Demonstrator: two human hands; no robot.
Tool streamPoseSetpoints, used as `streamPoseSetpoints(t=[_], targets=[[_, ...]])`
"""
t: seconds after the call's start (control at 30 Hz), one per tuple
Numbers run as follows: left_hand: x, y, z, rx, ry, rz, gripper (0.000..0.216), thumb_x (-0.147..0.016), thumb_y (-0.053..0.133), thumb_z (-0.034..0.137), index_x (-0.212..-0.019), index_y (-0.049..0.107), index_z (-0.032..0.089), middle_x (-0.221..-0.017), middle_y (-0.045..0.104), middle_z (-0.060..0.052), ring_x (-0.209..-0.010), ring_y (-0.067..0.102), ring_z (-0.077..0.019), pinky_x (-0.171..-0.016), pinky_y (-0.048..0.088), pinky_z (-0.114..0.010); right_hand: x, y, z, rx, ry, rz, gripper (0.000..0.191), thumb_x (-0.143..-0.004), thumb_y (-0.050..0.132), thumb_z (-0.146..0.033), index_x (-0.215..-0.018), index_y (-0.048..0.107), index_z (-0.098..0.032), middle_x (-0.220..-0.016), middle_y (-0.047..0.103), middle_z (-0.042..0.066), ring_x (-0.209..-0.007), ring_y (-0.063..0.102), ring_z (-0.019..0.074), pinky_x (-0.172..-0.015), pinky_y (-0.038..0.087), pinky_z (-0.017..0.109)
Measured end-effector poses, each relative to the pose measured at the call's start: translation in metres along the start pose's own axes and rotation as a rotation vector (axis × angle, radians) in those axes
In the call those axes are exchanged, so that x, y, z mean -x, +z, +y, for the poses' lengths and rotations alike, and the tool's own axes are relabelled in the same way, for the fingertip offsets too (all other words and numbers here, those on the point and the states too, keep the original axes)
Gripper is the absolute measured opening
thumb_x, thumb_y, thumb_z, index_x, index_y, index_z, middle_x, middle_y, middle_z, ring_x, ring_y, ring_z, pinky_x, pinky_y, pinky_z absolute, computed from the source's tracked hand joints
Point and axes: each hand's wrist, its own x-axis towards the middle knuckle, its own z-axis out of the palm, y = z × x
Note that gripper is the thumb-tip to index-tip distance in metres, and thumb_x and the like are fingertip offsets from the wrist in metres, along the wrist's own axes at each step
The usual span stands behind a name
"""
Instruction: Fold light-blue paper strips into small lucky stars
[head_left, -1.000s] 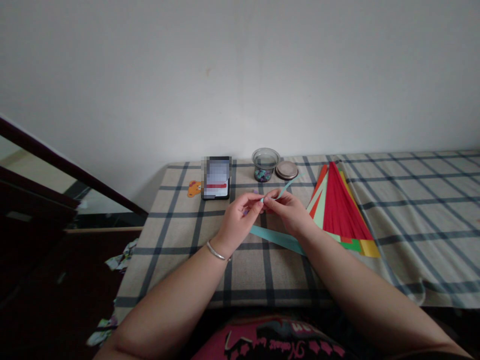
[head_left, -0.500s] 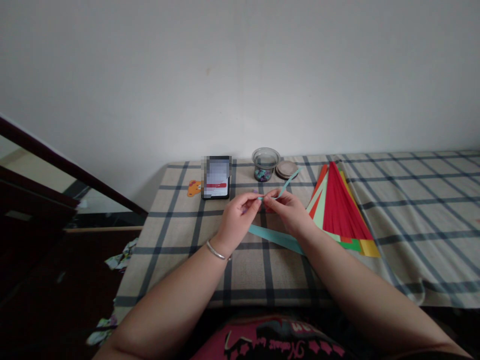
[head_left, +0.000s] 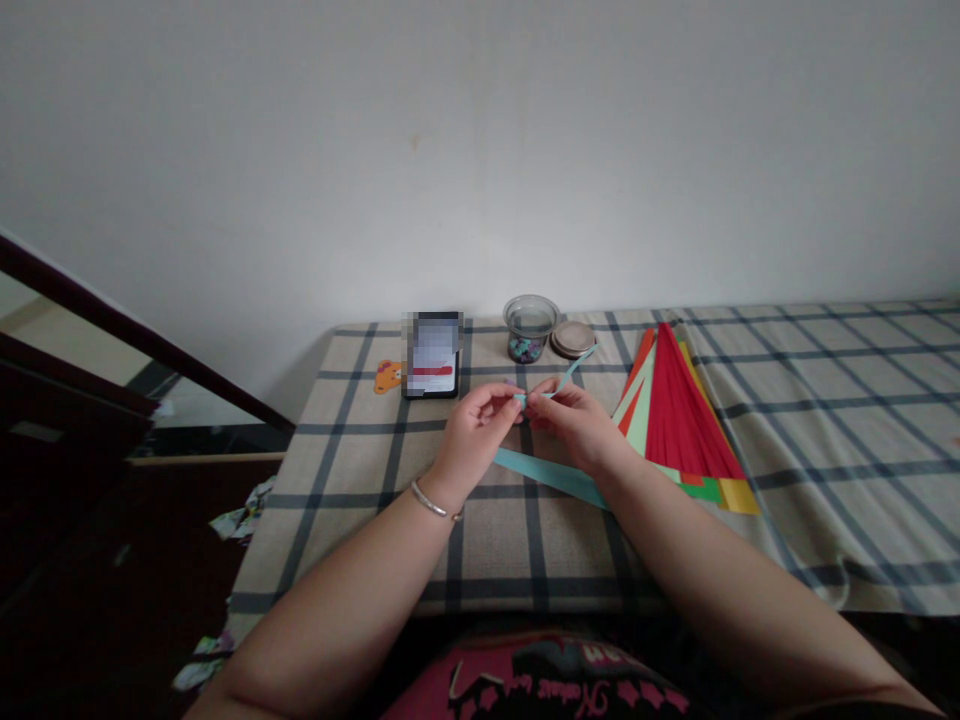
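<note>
My left hand (head_left: 474, 436) and my right hand (head_left: 579, 424) meet above the checked tablecloth (head_left: 360, 470), fingertips pinched together on a thin light-blue paper strip (head_left: 570, 370). The strip's free end curls up and back toward the jar. A silver bangle sits on my left wrist. Under my right wrist lie more light-blue strips (head_left: 544, 472), flat on the cloth.
A fan of red, green, orange and yellow paper strips (head_left: 679, 415) lies to the right of my hands. At the back stand a phone (head_left: 433, 355), a clear jar (head_left: 530, 328) with small coloured pieces, and its lid (head_left: 574, 339). An orange sticker (head_left: 388, 377) lies left of the phone.
The strip's free end has dropped lower and bent more. My fingertips have shifted slightly closer together.
</note>
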Motion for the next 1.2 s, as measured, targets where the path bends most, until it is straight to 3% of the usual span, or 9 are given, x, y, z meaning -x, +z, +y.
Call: streamPoseSetpoints(t=[0.47, 1.2], targets=[[0.0005, -0.0003, 0.0043, 0.042, -0.018, -0.023, 0.02, -0.081, 0.066, 0.034, -0.088, 0.068, 0.016, -0.08, 0.07, -0.003, -0.07, 0.064, -0.0115, -0.071, 0.055, -0.026, 0.0005, -0.0002, 0.0012, 0.015, -0.069, 0.008, 0.04, -0.056, 0.082, -0.051, -0.068, 0.059, -0.02, -0.063, 0.059, -0.005, -0.06, 0.055, 0.0099, -0.061, 0.044, 0.025], [0.0007, -0.0029, 0.0028, -0.041, 0.096, -0.063, 0.025, -0.082, 0.065, 0.038, -0.094, 0.074, 0.018, -0.085, 0.074, -0.005, -0.072, 0.066, -0.0137, -0.072, 0.057, -0.029, -0.0002, -0.007, 0.0059, -0.113, 0.048, -0.149, 0.029, -0.061, 0.083, -0.042, -0.071, 0.065, -0.021, -0.069, 0.067, -0.003, -0.066, 0.061, 0.0119, -0.062, 0.046, 0.025]])
